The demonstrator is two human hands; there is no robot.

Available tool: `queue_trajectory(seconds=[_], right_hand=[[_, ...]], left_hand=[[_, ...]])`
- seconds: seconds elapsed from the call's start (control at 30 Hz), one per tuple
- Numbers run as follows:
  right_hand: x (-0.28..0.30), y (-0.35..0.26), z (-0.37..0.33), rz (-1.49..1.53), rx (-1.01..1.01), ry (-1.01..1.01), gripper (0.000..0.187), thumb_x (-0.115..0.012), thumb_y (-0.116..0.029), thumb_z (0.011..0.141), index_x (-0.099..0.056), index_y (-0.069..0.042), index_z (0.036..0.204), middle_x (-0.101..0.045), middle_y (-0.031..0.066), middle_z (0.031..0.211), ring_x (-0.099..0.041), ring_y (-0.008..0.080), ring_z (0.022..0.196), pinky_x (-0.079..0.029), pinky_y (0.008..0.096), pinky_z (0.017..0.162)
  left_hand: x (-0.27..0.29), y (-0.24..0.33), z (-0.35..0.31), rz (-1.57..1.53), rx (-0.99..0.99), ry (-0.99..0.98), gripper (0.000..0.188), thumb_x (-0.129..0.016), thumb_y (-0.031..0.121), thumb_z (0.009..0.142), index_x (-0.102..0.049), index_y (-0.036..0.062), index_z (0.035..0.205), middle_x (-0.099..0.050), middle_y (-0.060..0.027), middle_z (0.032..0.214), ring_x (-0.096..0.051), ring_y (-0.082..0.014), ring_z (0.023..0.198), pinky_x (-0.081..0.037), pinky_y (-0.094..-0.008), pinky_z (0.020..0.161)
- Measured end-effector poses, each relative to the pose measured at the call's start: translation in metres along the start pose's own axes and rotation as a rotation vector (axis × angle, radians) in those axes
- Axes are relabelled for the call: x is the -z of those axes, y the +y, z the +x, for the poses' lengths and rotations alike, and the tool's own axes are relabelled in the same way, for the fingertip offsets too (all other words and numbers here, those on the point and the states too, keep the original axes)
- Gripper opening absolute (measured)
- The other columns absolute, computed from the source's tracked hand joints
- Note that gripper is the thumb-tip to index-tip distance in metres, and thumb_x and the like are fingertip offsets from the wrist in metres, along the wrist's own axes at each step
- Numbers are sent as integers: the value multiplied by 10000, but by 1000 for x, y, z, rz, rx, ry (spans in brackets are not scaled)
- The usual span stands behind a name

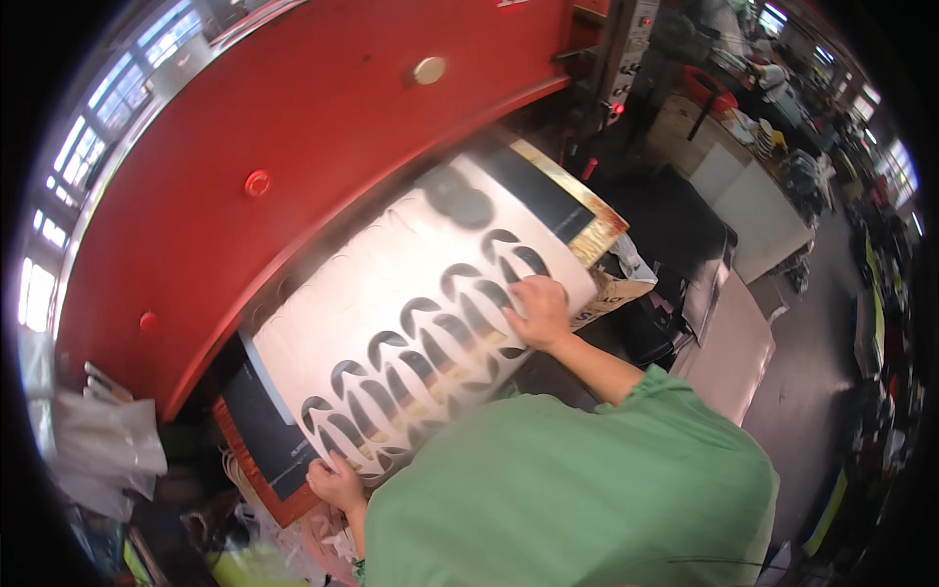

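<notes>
Cut-out sheet (342,298) extends beyond the hands (540,312); both touching it

Windows (39,298) glare white at left; fisheye distortion bends straight lines.

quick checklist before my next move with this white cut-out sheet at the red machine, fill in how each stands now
1. Left hand on the white sheet: ok, at its lower left corner.
2. Right hand on the sheet: ok, near its right end, beside the cut-outs.
3. Both hands apart from the red machine: ok.
4. Sheet's far edge free of the machine: cannot tell, the machine's lower edge is too close.
5. Sheet fully flat: cannot tell, blurred.
6. Control panel light: glowing red; what it signals, cannot tell.
</notes>
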State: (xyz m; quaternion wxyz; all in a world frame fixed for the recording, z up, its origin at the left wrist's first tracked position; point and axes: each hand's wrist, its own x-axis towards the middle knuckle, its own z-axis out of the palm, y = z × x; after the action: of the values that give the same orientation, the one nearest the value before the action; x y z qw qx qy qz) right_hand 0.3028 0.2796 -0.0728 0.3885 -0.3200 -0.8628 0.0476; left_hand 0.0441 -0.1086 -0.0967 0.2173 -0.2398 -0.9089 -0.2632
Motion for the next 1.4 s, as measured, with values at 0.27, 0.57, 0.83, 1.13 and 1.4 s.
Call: queue_trajectory(seconds=[0.27,0.57,0.83,1.13,1.4], right_hand=[[42,19,49,90,-318,-119,567,-733,-281,787,-525,0,1234,-509,230,1272,-515,380,1173,-423,414,1005],[-3,3,146,3,-248,-605,834,-760,-300,704,-432,-72,1437,-404,303,1432,-517,397,1227,-441,417,1023],[0,98,186,833,-545,-410,840,-807,-201,647,-475,8,1390,-559,216,1303,-561,224,1188,-462,321,965],[22,165,128,9,-179,-200,571,-690,-345,822,-546,-33,1278,-567,204,1272,-549,348,1182,-437,413,998],[101,144,57,761,-554,-908,410,-653,-239,893,-539,20,1189,-668,166,1021,-666,256,909,-520,377,815]], left_hand=[[58,17,-94,-124,167,37,226,-705,97,775,-511,3,705,-465,-133,639,-473,-335,647,-379,-442,614],[70,16,-112,-33,81,6,206,-676,142,819,-524,11,772,-494,-147,722,-495,-358,739,-393,-462,676],[72,8,-106,37,127,-138,266,-665,251,857,-586,-1,892,-563,-168,821,-540,-365,802,-427,-450,731],[86,46,-79,242,231,96,284,-602,231,933,-598,-23,1059,-594,-191,1025,-566,-349,940,-448,-431,841],[35,275,-25,-226,-316,-216,329,-729,72,780,-609,4,1078,-611,-186,1059,-590,-343,987,-470,-399,875]])
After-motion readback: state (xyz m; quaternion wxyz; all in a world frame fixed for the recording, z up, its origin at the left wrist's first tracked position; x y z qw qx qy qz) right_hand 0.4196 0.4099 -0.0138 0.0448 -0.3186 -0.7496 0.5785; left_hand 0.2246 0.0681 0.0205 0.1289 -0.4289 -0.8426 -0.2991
